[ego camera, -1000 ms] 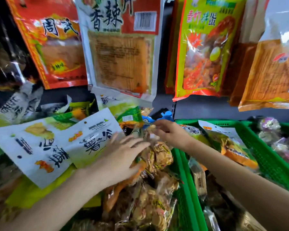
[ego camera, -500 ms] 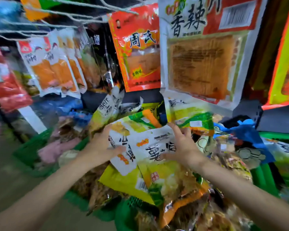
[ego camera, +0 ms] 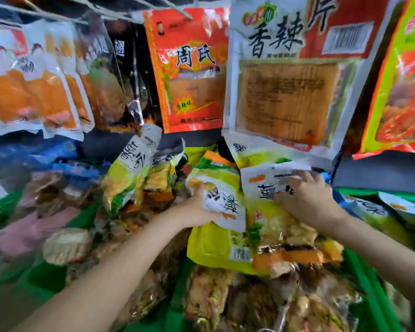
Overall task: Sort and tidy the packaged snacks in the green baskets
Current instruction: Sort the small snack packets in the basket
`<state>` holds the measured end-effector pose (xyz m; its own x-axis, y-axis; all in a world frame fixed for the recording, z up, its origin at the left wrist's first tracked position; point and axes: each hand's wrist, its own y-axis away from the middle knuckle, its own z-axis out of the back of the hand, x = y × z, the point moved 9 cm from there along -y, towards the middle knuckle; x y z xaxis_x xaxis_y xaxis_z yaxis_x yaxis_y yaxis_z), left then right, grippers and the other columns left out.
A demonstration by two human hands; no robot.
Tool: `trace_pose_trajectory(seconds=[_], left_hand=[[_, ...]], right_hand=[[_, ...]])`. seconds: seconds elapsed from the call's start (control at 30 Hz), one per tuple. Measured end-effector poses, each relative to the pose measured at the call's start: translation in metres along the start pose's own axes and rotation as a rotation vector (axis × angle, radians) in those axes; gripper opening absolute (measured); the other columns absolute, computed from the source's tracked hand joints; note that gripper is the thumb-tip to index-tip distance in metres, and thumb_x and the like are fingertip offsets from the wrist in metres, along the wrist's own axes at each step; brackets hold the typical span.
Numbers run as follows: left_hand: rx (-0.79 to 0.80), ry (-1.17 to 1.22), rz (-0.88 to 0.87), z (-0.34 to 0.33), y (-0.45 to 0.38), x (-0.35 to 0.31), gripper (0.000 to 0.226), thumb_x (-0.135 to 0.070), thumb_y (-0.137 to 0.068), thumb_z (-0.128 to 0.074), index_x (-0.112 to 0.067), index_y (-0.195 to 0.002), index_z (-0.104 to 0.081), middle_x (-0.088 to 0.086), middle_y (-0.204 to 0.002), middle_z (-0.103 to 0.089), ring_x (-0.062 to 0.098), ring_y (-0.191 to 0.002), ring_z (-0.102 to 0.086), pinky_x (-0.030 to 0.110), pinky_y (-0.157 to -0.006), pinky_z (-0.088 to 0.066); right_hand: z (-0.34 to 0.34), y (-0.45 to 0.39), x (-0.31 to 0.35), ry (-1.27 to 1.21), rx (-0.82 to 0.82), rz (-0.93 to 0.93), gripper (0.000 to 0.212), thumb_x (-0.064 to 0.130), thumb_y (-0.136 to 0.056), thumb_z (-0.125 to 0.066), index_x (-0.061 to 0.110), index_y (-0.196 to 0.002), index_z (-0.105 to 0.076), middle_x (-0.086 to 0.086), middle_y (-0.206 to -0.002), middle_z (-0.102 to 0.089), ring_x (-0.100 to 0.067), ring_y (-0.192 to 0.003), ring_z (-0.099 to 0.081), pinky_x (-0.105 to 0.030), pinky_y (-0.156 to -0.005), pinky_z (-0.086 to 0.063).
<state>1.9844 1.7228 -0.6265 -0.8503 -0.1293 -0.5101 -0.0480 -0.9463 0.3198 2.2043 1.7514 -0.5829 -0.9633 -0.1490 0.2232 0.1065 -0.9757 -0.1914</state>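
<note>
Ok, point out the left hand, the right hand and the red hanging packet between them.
left hand (ego camera: 197, 209), head view, on the knuckles, gripping a white-and-yellow packet.
right hand (ego camera: 307, 200), head view, on the back of the hand.
red hanging packet (ego camera: 192, 70), head view, on its printed front.
</note>
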Motion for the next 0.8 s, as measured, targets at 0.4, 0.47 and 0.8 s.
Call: trace_pose_trajectory(seconds=[0.4,0.47,0.8], left_hand=[[0.071,-0.067,-0.505,0.071,0.074,0.083,0.032,-0.014,-0.094,-0.049,-0.038,-0.113,-0.057,-0.010,-0.123,-0.058,0.005,-0.110,-0.057,0.025,-0.095,-0.047],[0.138,-0.198,-0.533,0.063,0.076,0.107,0.040,-0.011,-0.092,-0.051,-0.039,-0.121,-0.053,-0.011,-0.134,-0.048,0.006,-0.124,-0.046,0.025,-0.105,-0.037],[0.160,-0.764,-0.462,0.011,0.065,0.143,0.105,-0.020,-0.077,-0.074,-0.037,-0.147,0.001,-0.006,-0.154,0.026,0.023,-0.142,0.022,0.044,-0.111,-0.024]], right_hand=[[-0.056,0.140,0.242,0.024,0.289,0.643,0.072,0.061,-0.079,-0.058,0.033,-0.140,-0.033,0.000,-0.145,-0.030,-0.019,-0.134,-0.024,-0.035,-0.115,-0.014],[-0.072,0.138,0.251,0.222,0.345,0.564,0.085,0.071,-0.074,-0.054,0.043,-0.144,-0.014,-0.001,-0.153,-0.013,-0.027,-0.139,-0.011,-0.046,-0.114,-0.003],[-0.103,0.120,0.233,0.415,0.518,0.253,0.095,0.049,-0.071,-0.073,0.046,-0.143,-0.012,-0.005,-0.155,-0.002,-0.043,-0.138,-0.009,-0.062,-0.101,-0.031]])
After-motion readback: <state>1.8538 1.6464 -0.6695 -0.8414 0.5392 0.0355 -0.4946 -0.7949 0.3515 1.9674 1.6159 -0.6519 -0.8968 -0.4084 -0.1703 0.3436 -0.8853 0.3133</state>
